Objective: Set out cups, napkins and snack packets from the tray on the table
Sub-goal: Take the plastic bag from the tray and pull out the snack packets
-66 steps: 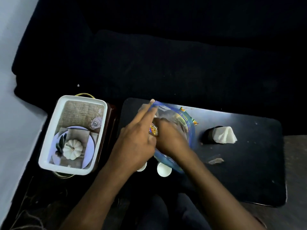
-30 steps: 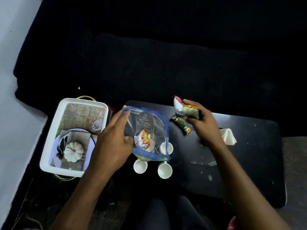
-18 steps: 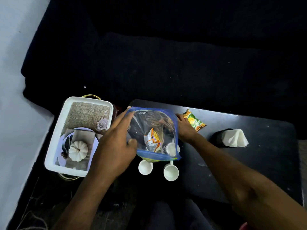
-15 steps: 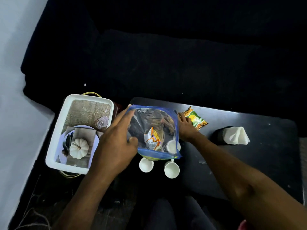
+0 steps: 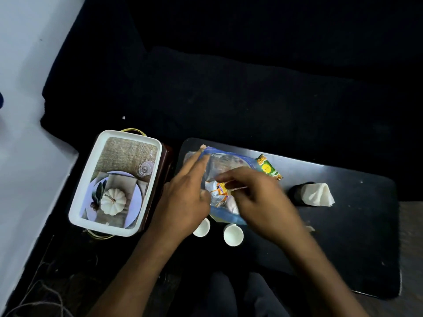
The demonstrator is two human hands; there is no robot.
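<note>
Snack packets sit inside a clear plastic bag with a blue edge [image 5: 225,179] near the left end of the long black worktop [image 5: 343,236].

Far to the left is a white tray with a pumpkin picture on its bottom [image 5: 87,179]. It rests on something dark brown, just beside the worktop and not on it.

Next comes the left hand [image 5: 185,200]. Its fingers are stretched out long along the left side of the bag, and its thumb presses on the front of the bag, so the left hand is holding the bag up. Just below this hand stands a small white paper cup [image 5: 202,228], partly hidden by the hand. A second small white paper cup [image 5: 233,234] stands beside it. Both cups are on the worktop with their open tops up.

The right hand [image 5: 258,202] is in front of the bag. Its fingers are bent, and the tips pinch at the bag near an orange and white packet [image 5: 218,191] inside. The hand is blurry, so I cannot tell what it grips.

A yellow and green snack packet [image 5: 267,168] lies flat on the worktop, just past the bag's top right corner.

Further right, a bunch of white paper napkins [image 5: 317,195] sticks out of a dark round holder [image 5: 296,194], well apart from the bag.
</note>
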